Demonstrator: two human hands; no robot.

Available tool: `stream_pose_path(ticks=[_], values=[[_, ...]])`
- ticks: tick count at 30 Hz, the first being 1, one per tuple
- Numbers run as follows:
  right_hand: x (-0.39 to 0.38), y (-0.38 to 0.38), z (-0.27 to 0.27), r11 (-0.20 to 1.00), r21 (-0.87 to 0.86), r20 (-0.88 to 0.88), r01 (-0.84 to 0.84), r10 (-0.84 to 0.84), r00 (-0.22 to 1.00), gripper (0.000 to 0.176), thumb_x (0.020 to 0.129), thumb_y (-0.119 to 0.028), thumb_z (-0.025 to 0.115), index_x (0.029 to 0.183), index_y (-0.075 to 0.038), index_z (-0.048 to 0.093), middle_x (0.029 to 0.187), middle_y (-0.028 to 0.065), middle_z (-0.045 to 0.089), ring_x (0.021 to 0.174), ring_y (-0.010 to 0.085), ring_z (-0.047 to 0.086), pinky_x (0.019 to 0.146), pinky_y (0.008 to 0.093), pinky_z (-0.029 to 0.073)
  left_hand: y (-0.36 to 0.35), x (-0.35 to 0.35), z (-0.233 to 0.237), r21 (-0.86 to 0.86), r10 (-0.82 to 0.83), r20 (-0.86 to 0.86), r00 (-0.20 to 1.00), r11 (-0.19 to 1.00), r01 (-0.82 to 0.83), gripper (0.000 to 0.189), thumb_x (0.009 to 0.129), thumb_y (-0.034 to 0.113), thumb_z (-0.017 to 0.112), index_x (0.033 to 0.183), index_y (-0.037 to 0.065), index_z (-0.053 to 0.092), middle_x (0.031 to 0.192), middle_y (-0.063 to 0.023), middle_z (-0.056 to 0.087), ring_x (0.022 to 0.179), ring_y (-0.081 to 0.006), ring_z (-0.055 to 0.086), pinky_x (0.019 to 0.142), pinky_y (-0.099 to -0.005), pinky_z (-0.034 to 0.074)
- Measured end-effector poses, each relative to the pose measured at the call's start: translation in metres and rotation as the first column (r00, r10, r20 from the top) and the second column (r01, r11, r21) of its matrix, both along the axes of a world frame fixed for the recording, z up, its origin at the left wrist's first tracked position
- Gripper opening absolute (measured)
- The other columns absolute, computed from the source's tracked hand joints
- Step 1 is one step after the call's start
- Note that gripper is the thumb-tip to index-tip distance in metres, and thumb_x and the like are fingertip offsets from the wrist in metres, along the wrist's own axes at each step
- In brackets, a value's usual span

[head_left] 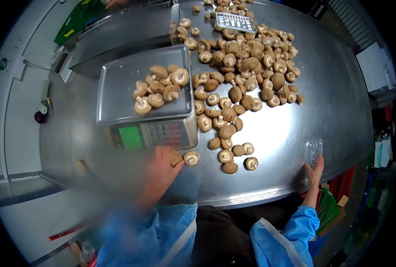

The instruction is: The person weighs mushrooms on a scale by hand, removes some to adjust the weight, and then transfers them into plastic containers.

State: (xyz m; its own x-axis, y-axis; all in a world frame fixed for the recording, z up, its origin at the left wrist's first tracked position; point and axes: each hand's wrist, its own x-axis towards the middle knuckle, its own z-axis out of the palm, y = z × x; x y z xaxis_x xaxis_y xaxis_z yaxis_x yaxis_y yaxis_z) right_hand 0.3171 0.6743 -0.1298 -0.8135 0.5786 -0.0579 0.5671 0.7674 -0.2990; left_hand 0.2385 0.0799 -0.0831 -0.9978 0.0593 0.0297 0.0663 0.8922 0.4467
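My left hand (pixel 162 171) is at the front edge of the digital scale (pixel 162 133), its fingers closed round a brown mushroom (pixel 175 158). Just right of it lies another mushroom (pixel 191 158), stem up. Several mushrooms rest on the scale's metal tray (pixel 118 100). On the right side of the steel table, my right hand (pixel 314 167) grips the near end of a clear plastic tray (pixel 314 149). A large heap of mushrooms (pixel 251 64) covers the middle of the table. A blur hides part of my left forearm.
Another clear plastic tray (pixel 235 22) lies on the heap's far part. The steel table (pixel 340 89) has a curved front edge near my body. A green crate (pixel 80 20) stands at the far left, with part of another person's hand (pixel 117 3) beside it.
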Motion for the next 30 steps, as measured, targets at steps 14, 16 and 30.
stream_pose_path(ticks=[14, 16, 30], values=[[0.005, 0.001, -0.003, 0.997, -0.048, -0.019, 0.054, -0.055, 0.998, 0.082, 0.075, -0.008, 0.077, 0.148, -0.009, 0.039, 0.155, 0.0214, 0.03, 0.142, 0.0377, 0.031, 0.116, 0.0438, 0.03, -0.031, -0.077, 0.066, 0.435, 0.293, -0.222, 0.93, 0.883, -0.174, 0.033, 0.083, 0.003, 0.071, 0.114, 0.003, 0.059, 0.108, -0.0085, 0.061, 0.089, -0.0165, 0.062, 0.08, -0.0273, 0.05], [0.003, 0.0, 0.002, 0.997, -0.047, -0.009, 0.061, -0.062, 0.998, 0.083, 0.074, -0.008, 0.077, 0.148, -0.009, 0.039, 0.155, 0.0214, 0.029, 0.142, 0.0378, 0.031, 0.117, 0.0437, 0.029, -0.025, -0.108, 0.083, 0.508, 0.294, -0.315, 0.902, 0.856, -0.102, 0.024, 0.088, 0.001, 0.066, 0.111, 0.0, 0.06, 0.107, -0.0103, 0.062, 0.088, -0.0163, 0.063, 0.082, -0.0273, 0.05], [0.006, 0.013, -0.007, 1.0, -0.009, 0.008, 0.015, -0.015, 1.0, 0.083, 0.074, -0.011, 0.077, 0.148, -0.009, 0.039, 0.154, 0.0209, 0.032, 0.142, 0.0384, 0.03, 0.117, 0.0441, 0.028, -0.033, 0.064, -0.005, -0.195, -0.101, 0.088, 0.991, 0.974, 0.117, 0.045, 0.074, 0.006, 0.073, 0.117, 0.005, 0.061, 0.142, -0.0225, 0.042, 0.128, -0.0437, 0.044, 0.108, -0.0459, 0.037]])
